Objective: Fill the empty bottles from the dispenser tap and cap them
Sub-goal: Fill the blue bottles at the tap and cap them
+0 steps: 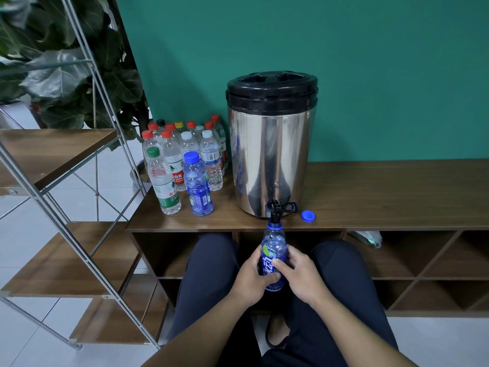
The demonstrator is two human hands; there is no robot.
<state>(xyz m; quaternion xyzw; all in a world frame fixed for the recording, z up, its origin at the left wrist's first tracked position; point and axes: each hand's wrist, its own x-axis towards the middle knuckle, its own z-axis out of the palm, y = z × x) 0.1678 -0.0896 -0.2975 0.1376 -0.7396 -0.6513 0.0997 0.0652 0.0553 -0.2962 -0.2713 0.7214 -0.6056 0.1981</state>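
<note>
At frame centre, a steel dispenser [270, 154] with a black lid stands on the wooden table [383, 197]. Left of it cluster capped bottles [185, 154]. Below the table edge, the left hand [251, 279] and right hand [299, 276] both curl around an uncapped blue bottle [274, 250], its mouth just under the black tap [275, 209]. A loose blue cap [308, 216] lies right of the tap.

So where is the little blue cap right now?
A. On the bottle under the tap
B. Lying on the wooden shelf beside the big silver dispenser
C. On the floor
B: the blue cap lies on the wooden shelf just right of the dispenser, off the open bottle.
</note>
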